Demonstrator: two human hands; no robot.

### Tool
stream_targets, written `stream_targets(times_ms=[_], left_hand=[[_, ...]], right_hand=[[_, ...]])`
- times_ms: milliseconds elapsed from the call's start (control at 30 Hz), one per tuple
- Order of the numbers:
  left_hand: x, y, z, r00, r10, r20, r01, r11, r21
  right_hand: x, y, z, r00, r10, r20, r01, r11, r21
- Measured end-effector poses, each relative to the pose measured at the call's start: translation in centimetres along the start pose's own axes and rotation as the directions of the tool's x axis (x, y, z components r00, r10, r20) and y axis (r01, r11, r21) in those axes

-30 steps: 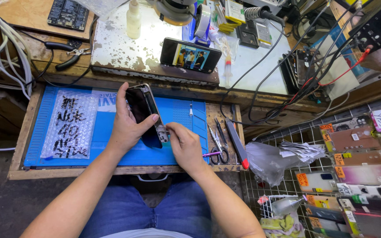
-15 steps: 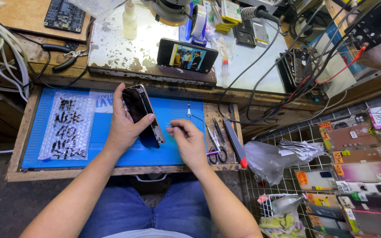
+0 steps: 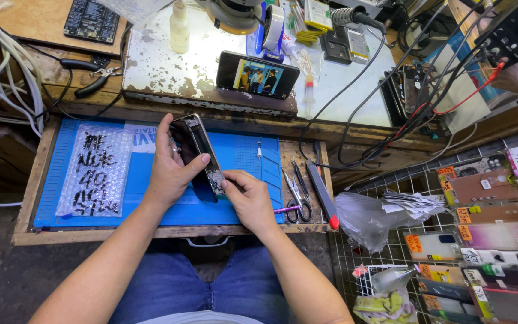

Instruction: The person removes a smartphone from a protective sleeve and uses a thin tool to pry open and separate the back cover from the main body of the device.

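My left hand grips a dark opened smartphone, tilted on edge above the blue work mat. The thumb lies across the phone's inner side. My right hand touches the phone's lower end with its fingertips pinched together; whether they hold a small part or tool is hidden. Both forearms reach in from the bottom of the head view, over my blue-jeaned lap.
A bubble-wrap bag with black writing lies on the mat's left. Scissors, tweezers and a red-tipped tool lie at its right edge. Behind stands a phone playing video, pliers, cables and bottles. Phone cases fill a wire rack right.
My right hand moved left from the mat back to the phone's lower end. My left hand kept its hold and tilted the phone slightly.
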State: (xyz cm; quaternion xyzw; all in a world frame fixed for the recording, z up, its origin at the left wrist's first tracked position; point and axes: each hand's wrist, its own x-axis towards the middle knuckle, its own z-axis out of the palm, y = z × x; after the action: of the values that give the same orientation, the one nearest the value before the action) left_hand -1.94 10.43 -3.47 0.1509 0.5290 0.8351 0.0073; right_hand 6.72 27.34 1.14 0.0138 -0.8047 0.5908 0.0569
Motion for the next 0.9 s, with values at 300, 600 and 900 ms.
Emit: stream_targets(times_ms=[300, 600, 900], left_hand=[[0.1, -0.5, -0.4, 1.000, 0.012, 0.003, -0.012, 1.000, -0.001], [0.1, -0.1, -0.1, 0.998, 0.016, -0.053, -0.010, 0.994, 0.108], [0.2, 0.5, 0.0, 0.997, 0.043, -0.065, -0.029, 0.977, 0.212]], right_hand=[[-0.2, -0.1, 0.7, 0.982, -0.126, -0.140, 0.100, 0.978, -0.181], [-0.3, -1.2, 1.1, 0.985, -0.139, -0.099, 0.117, 0.972, -0.202], [-0.4, -2.0, 1.5, 0.977, -0.177, -0.122, 0.140, 0.956, -0.259]])
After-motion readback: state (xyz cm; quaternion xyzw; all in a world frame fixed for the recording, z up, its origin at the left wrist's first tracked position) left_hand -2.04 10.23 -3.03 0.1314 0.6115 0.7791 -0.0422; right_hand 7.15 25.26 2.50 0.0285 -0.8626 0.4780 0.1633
